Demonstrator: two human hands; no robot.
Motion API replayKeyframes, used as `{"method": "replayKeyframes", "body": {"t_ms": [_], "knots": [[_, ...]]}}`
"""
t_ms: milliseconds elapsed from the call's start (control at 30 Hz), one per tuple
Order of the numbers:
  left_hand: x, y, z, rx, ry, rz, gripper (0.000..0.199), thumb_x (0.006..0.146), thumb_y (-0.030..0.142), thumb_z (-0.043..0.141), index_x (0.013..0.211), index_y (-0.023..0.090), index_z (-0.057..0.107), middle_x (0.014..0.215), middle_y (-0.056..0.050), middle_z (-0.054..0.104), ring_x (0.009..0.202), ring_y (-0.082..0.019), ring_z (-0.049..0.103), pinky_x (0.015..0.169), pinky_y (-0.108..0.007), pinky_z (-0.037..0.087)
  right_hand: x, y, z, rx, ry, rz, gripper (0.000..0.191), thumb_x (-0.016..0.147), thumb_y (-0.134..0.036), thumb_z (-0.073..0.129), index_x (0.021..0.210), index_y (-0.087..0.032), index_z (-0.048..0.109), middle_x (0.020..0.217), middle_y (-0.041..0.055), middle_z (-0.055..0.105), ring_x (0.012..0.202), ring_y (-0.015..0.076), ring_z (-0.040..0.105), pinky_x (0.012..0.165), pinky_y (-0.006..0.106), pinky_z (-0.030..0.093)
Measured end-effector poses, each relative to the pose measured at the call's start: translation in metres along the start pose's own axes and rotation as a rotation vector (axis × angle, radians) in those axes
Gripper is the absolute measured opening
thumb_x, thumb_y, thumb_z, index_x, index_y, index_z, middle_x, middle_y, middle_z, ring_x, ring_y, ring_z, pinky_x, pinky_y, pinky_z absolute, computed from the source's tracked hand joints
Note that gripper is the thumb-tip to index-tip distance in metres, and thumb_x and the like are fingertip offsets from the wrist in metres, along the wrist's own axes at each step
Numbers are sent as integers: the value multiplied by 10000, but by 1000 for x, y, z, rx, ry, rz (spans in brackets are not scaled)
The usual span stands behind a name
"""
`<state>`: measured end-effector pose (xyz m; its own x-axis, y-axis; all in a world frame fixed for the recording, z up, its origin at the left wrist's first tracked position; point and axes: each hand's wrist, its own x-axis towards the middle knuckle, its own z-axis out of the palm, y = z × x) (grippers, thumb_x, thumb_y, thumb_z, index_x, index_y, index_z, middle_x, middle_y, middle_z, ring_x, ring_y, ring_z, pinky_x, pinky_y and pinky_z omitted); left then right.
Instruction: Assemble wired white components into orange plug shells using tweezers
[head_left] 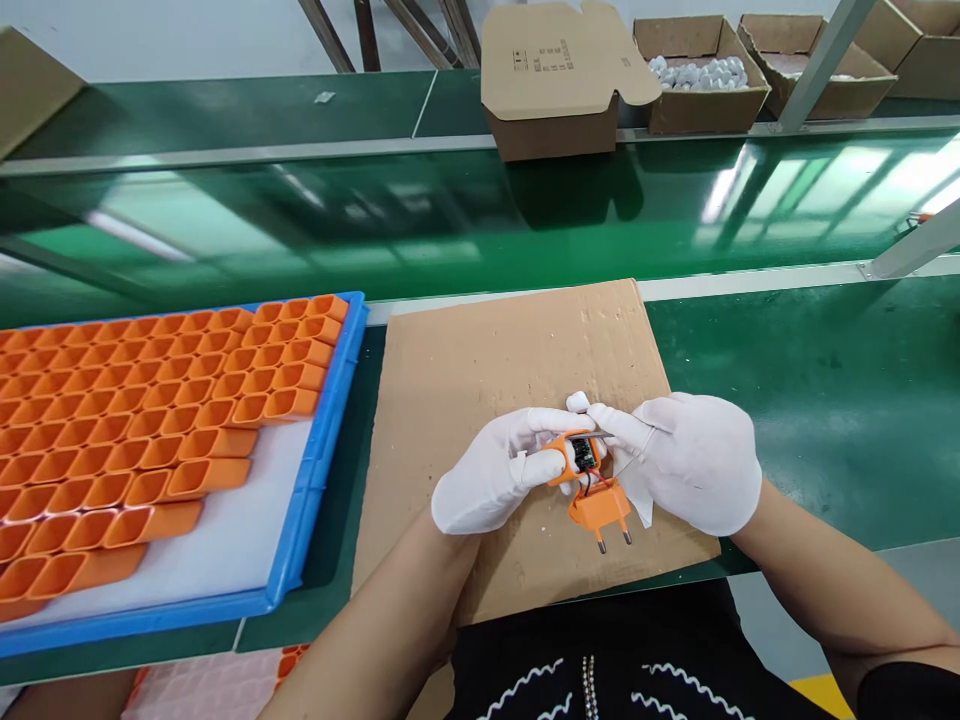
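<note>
My left hand (499,470), in a white glove, is closed around an orange housing (559,460) whose open end shows a dark circuit board (583,455). Red and black wires run from it to an orange two-pin plug piece (600,508), which hangs below with its pins toward me. My right hand (686,460), also gloved, pinches thin metal tweezers (589,435) that reach over the housing's opening. A small white piece (577,402) shows just above the fingertips. Both hands are above the cardboard sheet (510,350).
On the left, a blue tray (319,455) holds rows of orange housings (150,430). Behind the green conveyor (450,235), a shelf bears an open cardboard box (555,130), a box of white pieces (705,110) and more boxes. A metal post (911,245) stands at right.
</note>
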<state>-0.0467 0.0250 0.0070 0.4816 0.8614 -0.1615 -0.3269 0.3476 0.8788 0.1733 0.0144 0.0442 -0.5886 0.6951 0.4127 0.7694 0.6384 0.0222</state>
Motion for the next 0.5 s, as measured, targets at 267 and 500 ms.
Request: {"method": "replayKeyframes", "body": {"t_ms": [267, 500], "knots": [[0, 10, 8, -181, 150, -20, 558, 717, 377, 891, 1235, 356, 685, 1031, -17, 737, 958, -231, 737, 810, -349, 632, 1, 11, 9, 504, 260, 336, 278, 951, -201, 570, 1115, -277, 780, 741, -10, 687, 657, 125, 604, 594, 255, 472], [8, 8, 0, -432, 252, -79, 324, 883, 492, 715, 942, 173, 720, 1087, -90, 723, 1287, -275, 620, 1157, -364, 492, 7, 13, 18, 689, 219, 603, 254, 910, -278, 616, 1087, -282, 799, 705, -11, 684, 632, 133, 598, 634, 292, 511]]}}
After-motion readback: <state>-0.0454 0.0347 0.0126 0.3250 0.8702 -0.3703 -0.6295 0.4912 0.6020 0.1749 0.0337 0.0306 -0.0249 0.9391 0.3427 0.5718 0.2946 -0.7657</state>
